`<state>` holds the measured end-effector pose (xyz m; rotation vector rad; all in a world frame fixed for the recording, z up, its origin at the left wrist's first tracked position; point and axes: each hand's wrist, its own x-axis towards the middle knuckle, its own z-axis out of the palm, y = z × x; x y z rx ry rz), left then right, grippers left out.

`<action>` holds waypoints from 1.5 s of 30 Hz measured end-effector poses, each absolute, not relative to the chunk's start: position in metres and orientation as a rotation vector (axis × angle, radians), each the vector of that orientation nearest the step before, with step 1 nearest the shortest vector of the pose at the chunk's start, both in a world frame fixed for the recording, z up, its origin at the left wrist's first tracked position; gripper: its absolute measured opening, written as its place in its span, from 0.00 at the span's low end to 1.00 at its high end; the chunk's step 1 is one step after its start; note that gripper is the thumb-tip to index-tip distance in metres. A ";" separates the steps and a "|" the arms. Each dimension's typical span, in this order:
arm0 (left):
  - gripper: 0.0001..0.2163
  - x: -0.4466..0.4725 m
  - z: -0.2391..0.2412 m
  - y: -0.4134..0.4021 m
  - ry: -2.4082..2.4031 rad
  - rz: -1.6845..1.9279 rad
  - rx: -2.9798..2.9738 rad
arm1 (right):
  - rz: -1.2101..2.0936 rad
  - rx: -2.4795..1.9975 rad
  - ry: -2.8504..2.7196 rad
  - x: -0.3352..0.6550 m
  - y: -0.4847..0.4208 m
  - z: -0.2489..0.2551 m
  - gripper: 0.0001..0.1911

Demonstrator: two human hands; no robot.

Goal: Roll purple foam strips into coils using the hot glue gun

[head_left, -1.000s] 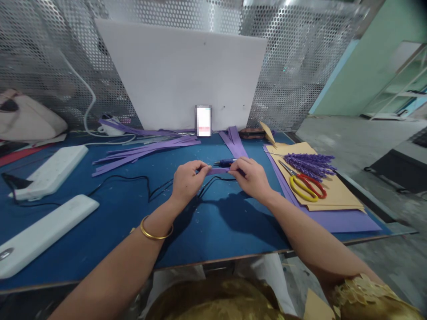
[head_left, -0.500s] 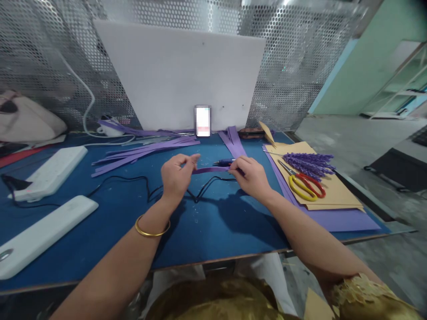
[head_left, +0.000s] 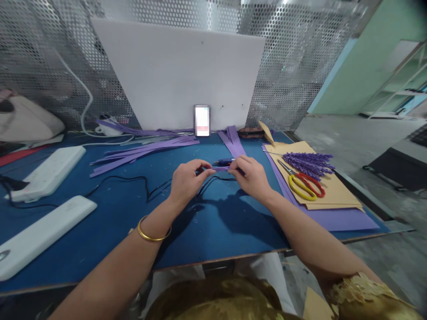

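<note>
A narrow purple paper strip (head_left: 220, 169) is stretched between my two hands above the blue table (head_left: 213, 235). My left hand (head_left: 191, 178) pinches it between thumb and fingers, and a gold bangle circles that wrist. On the other end, my right hand (head_left: 249, 176) is closed with its fingertips together. Just behind the strip lies a dark blue pen (head_left: 224, 162). A thin black cable (head_left: 213, 178) runs over the table below my hands. Parts of the strip are hidden by my fingers.
Purple strips (head_left: 143, 151) lie at the back left, and more strips (head_left: 233, 141) at the back centre. Scissors (head_left: 306, 186) and a purple lavender-like bunch (head_left: 308, 163) rest on brown paper (head_left: 333, 195) at right. A phone (head_left: 202, 120) leans on a white board (head_left: 187, 71). A power strip (head_left: 50, 171) is left.
My left hand has moved right along the strip, closer to my right hand, so less strip shows between them. My right hand has stayed in place.
</note>
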<state>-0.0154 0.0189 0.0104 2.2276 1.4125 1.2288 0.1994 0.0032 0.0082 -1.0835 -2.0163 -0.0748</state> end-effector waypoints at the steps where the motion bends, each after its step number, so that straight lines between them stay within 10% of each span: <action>1: 0.07 -0.015 0.010 0.018 1.404 1.206 2.220 | -0.073 -1.081 -2.015 0.199 0.003 0.008 0.08; 45: 0.08 -0.008 0.008 0.009 1.244 1.020 2.040 | 0.057 -0.885 -2.117 0.191 0.002 -0.001 0.08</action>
